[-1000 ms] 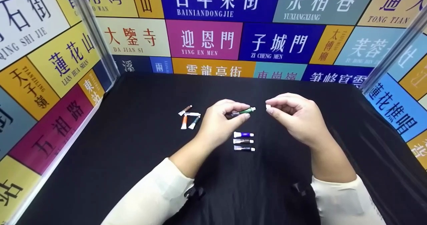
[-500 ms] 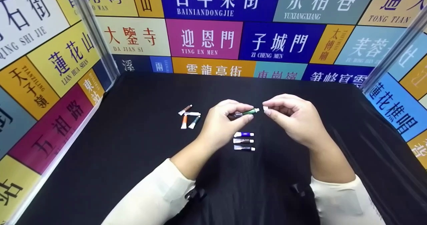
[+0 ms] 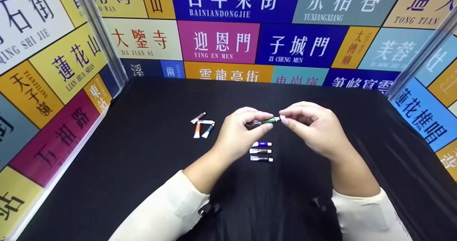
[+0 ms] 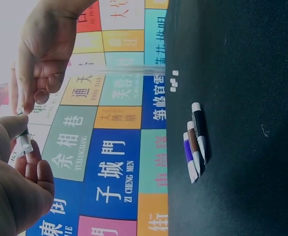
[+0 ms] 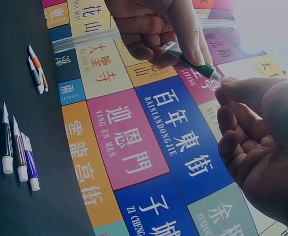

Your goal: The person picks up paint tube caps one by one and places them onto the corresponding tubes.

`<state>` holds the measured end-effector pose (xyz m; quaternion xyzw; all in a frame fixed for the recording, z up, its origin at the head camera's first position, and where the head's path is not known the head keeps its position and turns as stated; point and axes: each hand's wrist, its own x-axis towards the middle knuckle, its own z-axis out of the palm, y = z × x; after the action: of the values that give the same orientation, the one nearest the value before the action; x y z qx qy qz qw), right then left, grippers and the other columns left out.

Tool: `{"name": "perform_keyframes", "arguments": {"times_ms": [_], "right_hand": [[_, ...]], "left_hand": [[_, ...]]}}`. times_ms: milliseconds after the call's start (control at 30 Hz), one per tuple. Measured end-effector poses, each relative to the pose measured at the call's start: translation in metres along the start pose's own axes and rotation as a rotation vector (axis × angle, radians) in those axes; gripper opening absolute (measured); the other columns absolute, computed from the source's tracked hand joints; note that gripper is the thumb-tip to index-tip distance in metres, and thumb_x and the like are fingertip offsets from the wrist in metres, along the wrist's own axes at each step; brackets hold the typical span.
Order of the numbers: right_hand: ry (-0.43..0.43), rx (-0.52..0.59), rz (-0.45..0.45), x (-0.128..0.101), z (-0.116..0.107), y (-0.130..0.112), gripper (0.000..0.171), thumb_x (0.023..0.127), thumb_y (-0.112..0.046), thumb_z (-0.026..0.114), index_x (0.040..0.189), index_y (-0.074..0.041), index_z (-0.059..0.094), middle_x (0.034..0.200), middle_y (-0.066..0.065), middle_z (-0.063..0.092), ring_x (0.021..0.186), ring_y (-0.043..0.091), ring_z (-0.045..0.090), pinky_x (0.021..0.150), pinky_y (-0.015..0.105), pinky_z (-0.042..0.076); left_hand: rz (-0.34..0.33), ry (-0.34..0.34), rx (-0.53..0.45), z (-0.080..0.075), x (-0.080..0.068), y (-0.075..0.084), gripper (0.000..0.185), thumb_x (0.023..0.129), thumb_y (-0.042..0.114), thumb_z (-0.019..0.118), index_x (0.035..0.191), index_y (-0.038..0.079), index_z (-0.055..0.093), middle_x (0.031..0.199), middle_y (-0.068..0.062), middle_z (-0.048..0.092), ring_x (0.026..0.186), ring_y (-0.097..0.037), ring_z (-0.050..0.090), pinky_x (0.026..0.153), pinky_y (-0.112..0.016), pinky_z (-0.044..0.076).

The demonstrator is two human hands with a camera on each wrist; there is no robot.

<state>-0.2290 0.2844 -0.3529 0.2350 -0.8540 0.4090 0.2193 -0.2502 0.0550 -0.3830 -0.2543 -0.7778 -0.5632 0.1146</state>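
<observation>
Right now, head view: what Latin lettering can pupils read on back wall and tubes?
"DA JIAN SI": cream panel
"YING EN MEN": pink panel
"BAINIANDONGJIE": upper blue panel
"ZI CHENG MEN": lower blue panel
"YUXIANGXIANG": grey panel
"TONG TIAN": tan panel
Tubes, other panels: too small, blurred, cut.

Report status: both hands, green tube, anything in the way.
Left hand grips green tube. Right hand pinches white cap at its nozzle, contact unclear. Seven other tubes lie apart, none in the way.
</observation>
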Motion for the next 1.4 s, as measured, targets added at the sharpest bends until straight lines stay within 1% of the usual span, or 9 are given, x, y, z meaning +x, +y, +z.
{"name": "perform_keyframes", "arguments": {"times_ms": [267,433,767,833,967,1033,1200,1400], "right_hand": [[-0.003,0.023,0.003,-0.0001,0.0008,-0.0015,0.017,0.092,-0.009,0.084,0.105,-0.021,0.086,0.102,-0.005,0.079,0.074,0.008,0.061,0.065,0.014,0.050],[-0.011,0.020,-0.001,-0.0001,0.0017,-0.0018,0.016,0.092,-0.011,0.085,0.104,-0.022,0.086,0.102,-0.006,0.079,0.075,0.008,0.062,0.066,0.014,0.050],[-0.021,0.013,-0.015,-0.0003,0.0020,-0.0023,0.015,0.092,-0.012,0.085,0.104,-0.022,0.086,0.101,-0.007,0.079,0.075,0.008,0.062,0.066,0.014,0.050],[-0.023,0.010,-0.012,-0.0003,0.0020,-0.0025,0.015,0.092,-0.013,0.085,0.104,-0.022,0.086,0.101,-0.007,0.080,0.076,0.008,0.062,0.067,0.014,0.050],[-0.031,-0.001,0.009,-0.0004,0.0023,-0.0030,0.013,0.094,-0.016,0.084,0.104,-0.023,0.086,0.101,-0.008,0.080,0.076,0.008,0.061,0.066,0.014,0.050],[-0.036,-0.008,0.026,-0.0004,0.0025,-0.0031,0.011,0.094,-0.019,0.084,0.103,-0.024,0.086,0.100,-0.009,0.079,0.075,0.008,0.061,0.066,0.015,0.050],[-0.043,-0.036,0.077,-0.0003,0.0030,-0.0031,0.005,0.097,-0.024,0.081,0.099,-0.025,0.086,0.094,-0.010,0.078,0.073,0.009,0.059,0.063,0.018,0.047],[-0.043,-0.067,0.102,0.0004,0.0037,-0.0026,0.009,0.099,-0.027,0.079,0.093,-0.024,0.085,0.086,-0.010,0.074,0.071,0.010,0.057,0.062,0.021,0.044]], "left_hand": [[0.023,0.002,0.003,0.0009,-0.0010,0.0017,0.021,0.092,0.021,0.086,0.113,0.020,0.086,0.108,0.003,0.078,0.093,-0.007,0.068,0.085,-0.022,0.060],[0.025,0.001,-0.009,0.0012,-0.0013,0.0021,0.021,0.092,0.020,0.086,0.113,0.020,0.086,0.108,0.003,0.078,0.094,-0.006,0.068,0.087,-0.022,0.061],[0.032,0.002,-0.016,0.0017,-0.0016,0.0016,0.021,0.092,0.021,0.087,0.113,0.020,0.086,0.108,0.003,0.078,0.093,-0.006,0.069,0.090,-0.037,0.064],[0.030,0.001,-0.018,0.0018,-0.0016,0.0014,0.022,0.092,0.021,0.086,0.114,0.020,0.086,0.108,0.003,0.078,0.093,-0.006,0.070,0.090,-0.034,0.064],[0.022,-0.003,-0.019,0.0016,-0.0023,0.0016,0.022,0.092,0.021,0.086,0.114,0.020,0.085,0.109,0.004,0.078,0.096,-0.005,0.070,0.090,-0.023,0.062],[0.018,-0.003,-0.019,0.0017,-0.0027,0.0019,0.022,0.092,0.021,0.086,0.114,0.020,0.085,0.109,0.004,0.078,0.095,-0.005,0.071,0.089,-0.020,0.061],[0.022,-0.010,-0.018,0.0019,-0.0032,0.0041,0.021,0.092,0.020,0.086,0.114,0.020,0.085,0.109,0.003,0.079,0.097,-0.007,0.071,0.088,-0.021,0.061],[0.028,-0.014,-0.018,0.0026,-0.0041,0.0052,0.021,0.092,0.019,0.086,0.113,0.018,0.085,0.109,0.002,0.079,0.097,-0.007,0.071,0.088,-0.021,0.061]]}}
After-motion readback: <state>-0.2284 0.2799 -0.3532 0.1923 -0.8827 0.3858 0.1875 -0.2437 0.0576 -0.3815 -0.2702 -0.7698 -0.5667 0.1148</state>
